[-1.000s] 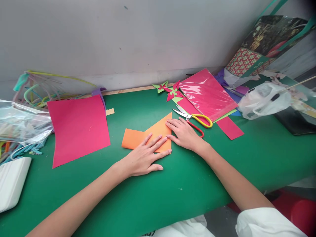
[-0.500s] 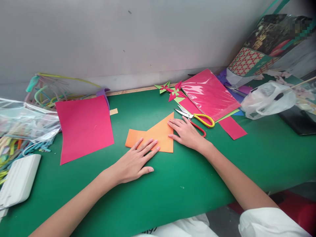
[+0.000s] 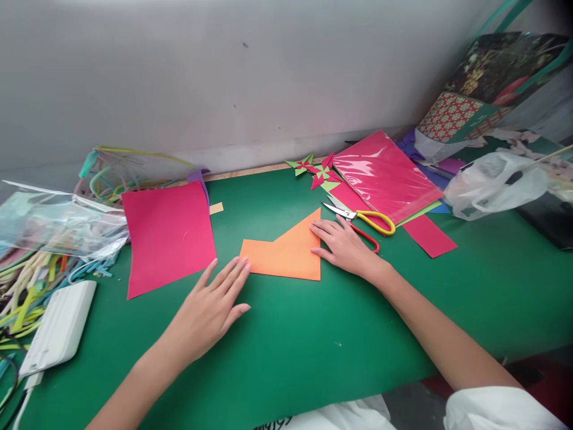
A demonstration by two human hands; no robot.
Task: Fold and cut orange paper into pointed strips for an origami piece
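A folded sheet of orange paper [image 3: 286,254] lies flat on the green table [image 3: 313,346], its outline slanting up to a point at the right. My right hand [image 3: 342,245] rests with its fingertips on the paper's right edge, fingers stretched out. At the other end, my left hand [image 3: 215,310] has its fingers extended, with the tips at the paper's left edge. Just behind my right hand lie scissors [image 3: 362,218] with one yellow and one red handle, blades spread.
Left of the orange paper is a red sheet [image 3: 170,239]. A white power bank [image 3: 60,325] and several pipe cleaners [image 3: 27,280] lie farther left. Folded red-green stars [image 3: 320,171], a wrapped red paper pack [image 3: 387,176] and a white plastic bag [image 3: 492,182] sit at the back right.
My left hand has slid left across the orange paper to its left end. My right hand stays at the right edge. The whole view has shifted slightly.
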